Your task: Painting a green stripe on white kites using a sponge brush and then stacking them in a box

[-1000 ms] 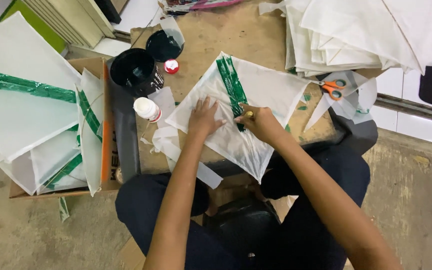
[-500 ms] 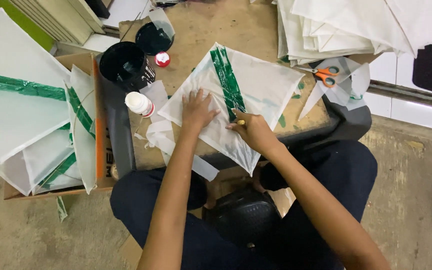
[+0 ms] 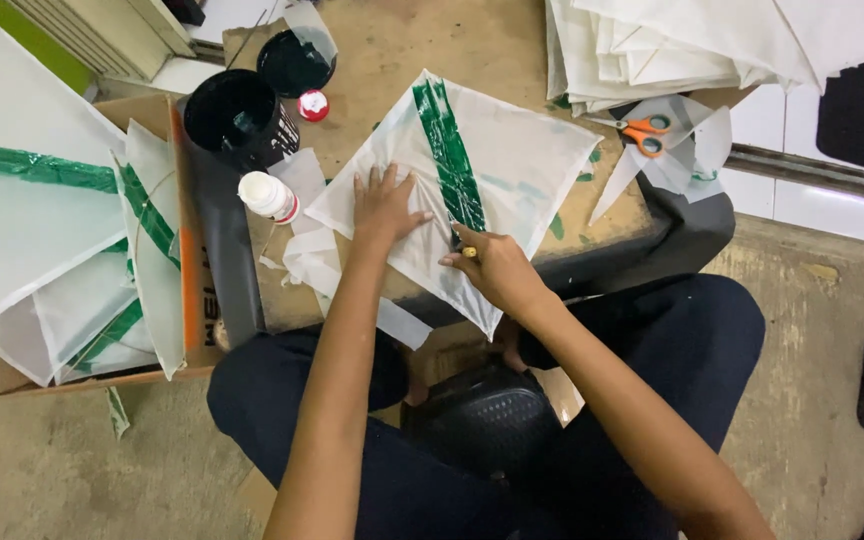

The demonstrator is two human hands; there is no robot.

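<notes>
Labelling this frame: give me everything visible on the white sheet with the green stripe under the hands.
The white sheet is thin, slightly see-through paper or plastic, roughly diamond-shaped, lying flat on the brown board. A dark green painted stripe runs from its top corner toward the middle, with faint green smudges to the right. The left hand presses flat on its left half. The right hand rests on it at the stripe's lower end, holding a small yellowish tool. Its lower corner overhangs the board's edge.

Bare board [image 3: 382,60] lies open beyond the sheet; black pot [image 3: 232,118] and white bottle [image 3: 267,195] crowd its left.
</notes>
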